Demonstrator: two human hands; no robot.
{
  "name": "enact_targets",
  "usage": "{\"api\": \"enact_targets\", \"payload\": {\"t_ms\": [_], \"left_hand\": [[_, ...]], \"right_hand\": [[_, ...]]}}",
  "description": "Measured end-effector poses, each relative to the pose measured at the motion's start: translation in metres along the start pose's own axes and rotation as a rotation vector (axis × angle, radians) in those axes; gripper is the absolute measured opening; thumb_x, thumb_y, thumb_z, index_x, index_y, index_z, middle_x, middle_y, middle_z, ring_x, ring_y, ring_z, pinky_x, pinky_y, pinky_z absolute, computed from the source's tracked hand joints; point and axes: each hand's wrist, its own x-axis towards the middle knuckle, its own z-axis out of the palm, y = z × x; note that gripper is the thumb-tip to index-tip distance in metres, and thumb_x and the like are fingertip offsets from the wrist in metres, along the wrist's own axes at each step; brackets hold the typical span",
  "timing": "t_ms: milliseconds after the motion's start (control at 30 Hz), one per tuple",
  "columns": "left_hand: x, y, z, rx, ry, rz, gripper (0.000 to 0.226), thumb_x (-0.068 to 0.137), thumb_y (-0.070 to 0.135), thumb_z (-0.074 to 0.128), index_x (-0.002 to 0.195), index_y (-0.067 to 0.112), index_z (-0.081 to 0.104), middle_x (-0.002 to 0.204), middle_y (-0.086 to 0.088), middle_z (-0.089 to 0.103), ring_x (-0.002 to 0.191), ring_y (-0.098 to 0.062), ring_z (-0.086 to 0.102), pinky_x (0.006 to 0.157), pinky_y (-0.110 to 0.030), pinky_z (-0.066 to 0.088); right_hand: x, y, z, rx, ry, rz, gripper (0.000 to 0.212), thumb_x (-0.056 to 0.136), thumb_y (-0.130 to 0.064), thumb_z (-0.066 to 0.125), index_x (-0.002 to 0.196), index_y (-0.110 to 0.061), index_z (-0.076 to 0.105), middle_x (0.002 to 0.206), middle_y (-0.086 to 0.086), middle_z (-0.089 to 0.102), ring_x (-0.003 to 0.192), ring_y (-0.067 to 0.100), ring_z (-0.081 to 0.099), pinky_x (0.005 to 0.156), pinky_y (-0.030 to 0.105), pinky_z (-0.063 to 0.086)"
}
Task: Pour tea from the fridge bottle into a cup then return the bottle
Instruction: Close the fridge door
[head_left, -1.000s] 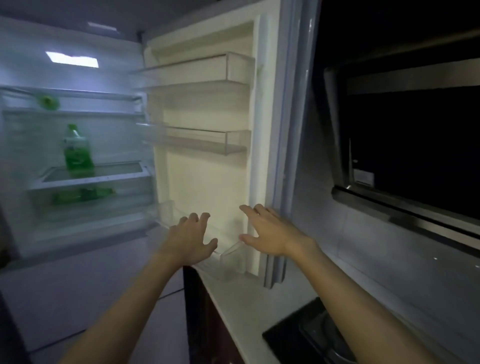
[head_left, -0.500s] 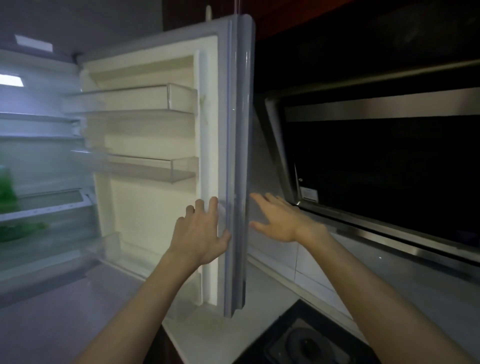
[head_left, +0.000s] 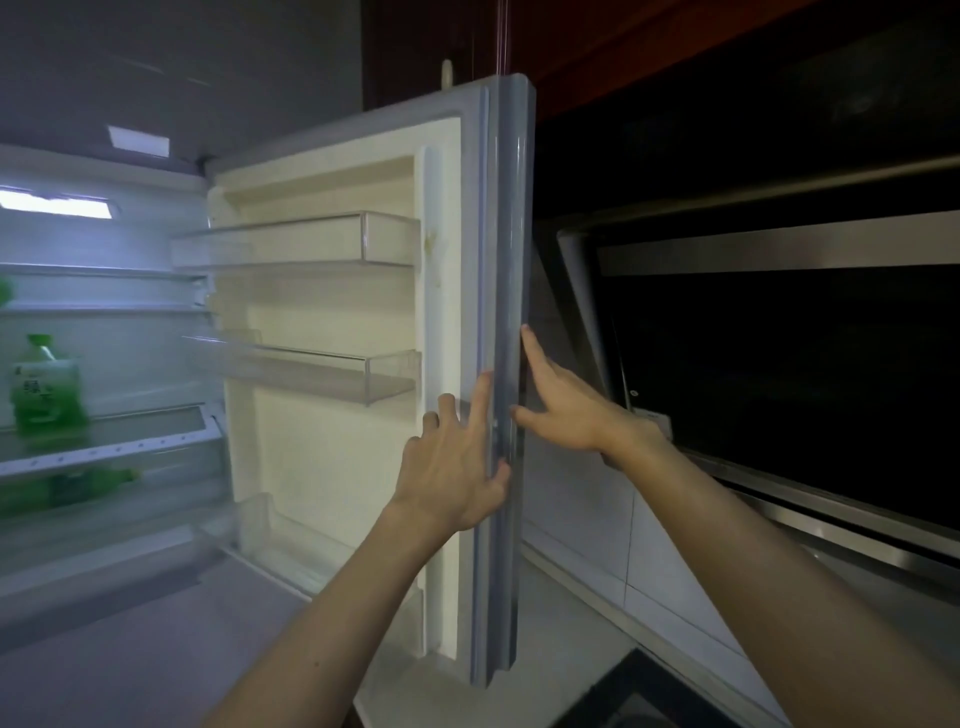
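the green bottle (head_left: 45, 387) carries blurred chinese characters, the top one 绿.

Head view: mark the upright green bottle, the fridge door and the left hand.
bottle (head_left: 44, 395), head view, on its label.
door (head_left: 332, 467), head view, on its bare inner panel.
left hand (head_left: 449, 467), head view, on the back of the hand.

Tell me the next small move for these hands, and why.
Probably swing the fridge door shut with the right hand, whose straight fingers lie on its outer face; the left hand rests on the edge, and the green bottle already stands on its shelf.
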Motion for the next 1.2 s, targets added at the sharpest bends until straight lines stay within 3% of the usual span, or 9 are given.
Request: {"api": "enact_targets", "payload": {"t_ms": [100,233,400,567,700,867,1033,1200], "left_hand": [[-0.001,-0.002,0.003,0.000,0.000,-0.016,0.096,0.089,0.047,0.055,0.155,0.028,-0.013,0.136,-0.016,0.039,0.115,-0.034,0.052,0.084,-0.046,0.056],[-0.005,-0.001,0.000,-0.015,0.015,-0.028,0.097,0.089,0.045,0.056,0.155,0.027,-0.013,0.135,-0.016,0.040,0.113,-0.034,0.053,0.082,-0.045,0.056],[-0.019,-0.004,-0.014,-0.017,0.083,-0.047,0.098,0.089,0.045,0.056,0.155,0.026,-0.013,0.132,-0.017,0.041,0.111,-0.033,0.054,0.075,-0.041,0.055],[-0.048,-0.017,-0.037,0.001,0.156,-0.107,0.098,0.088,0.050,0.056,0.156,0.024,-0.010,0.131,-0.015,0.041,0.107,-0.031,0.056,0.070,-0.036,0.053],[-0.079,-0.035,-0.063,0.038,0.221,-0.166,0.097,0.087,0.049,0.056,0.156,0.021,-0.006,0.126,-0.010,0.040,0.103,-0.029,0.055,0.065,-0.033,0.046],[-0.119,-0.067,-0.099,0.074,0.273,-0.279,0.102,0.084,0.054,0.056,0.155,0.021,-0.009,0.130,-0.010,0.039,0.107,-0.032,0.055,0.073,-0.045,0.055],[-0.152,-0.109,-0.133,0.102,0.315,-0.401,0.113,0.072,0.074,0.041,0.155,0.021,-0.013,0.142,-0.012,0.039,0.123,-0.032,0.050,0.085,-0.042,0.049],[-0.174,-0.155,-0.163,0.099,0.325,-0.473,0.118,0.072,0.077,0.048,0.155,0.021,-0.015,0.152,-0.010,0.033,0.132,-0.029,0.045,0.096,-0.042,0.046]], "right_hand": [[0.000,0.004,0.003,0.035,0.018,-0.006,0.106,0.091,-0.035,0.063,0.150,-0.031,-0.025,0.164,0.008,0.012,0.147,0.022,0.027,0.118,0.044,0.030],[-0.004,0.004,0.004,0.092,0.038,-0.017,0.109,0.088,-0.035,0.067,0.153,-0.027,-0.021,0.164,0.006,0.013,0.147,0.019,0.025,0.117,0.036,0.029],[-0.014,-0.009,0.000,0.142,0.065,-0.104,0.104,0.090,-0.024,0.067,0.155,-0.022,-0.014,0.151,0.002,0.035,0.130,0.010,0.042,0.098,0.024,0.039],[-0.022,-0.039,0.003,0.210,0.142,-0.245,0.094,0.091,-0.015,0.064,0.157,-0.022,-0.003,0.130,0.000,0.048,0.109,0.009,0.055,0.097,0.034,0.050],[-0.024,-0.073,0.014,0.308,0.171,-0.426,0.088,0.089,-0.009,0.063,0.157,-0.019,0.008,0.115,0.001,0.051,0.095,0.013,0.061,0.086,0.036,0.054],[-0.017,-0.133,0.040,0.401,0.187,-0.627,0.082,0.086,-0.018,0.061,0.155,-0.021,0.016,0.107,-0.004,0.053,0.092,0.011,0.059,0.081,0.029,0.054],[-0.001,-0.199,0.070,0.449,0.160,-0.786,0.080,0.088,-0.014,0.060,0.156,-0.015,0.018,0.106,-0.002,0.054,0.093,0.013,0.057,0.080,0.035,0.053],[0.022,-0.260,0.101,0.445,0.208,-0.914,0.075,0.087,-0.021,0.055,0.153,-0.009,0.023,0.113,-0.002,0.049,0.098,0.013,0.053,0.086,0.035,0.051]]}}
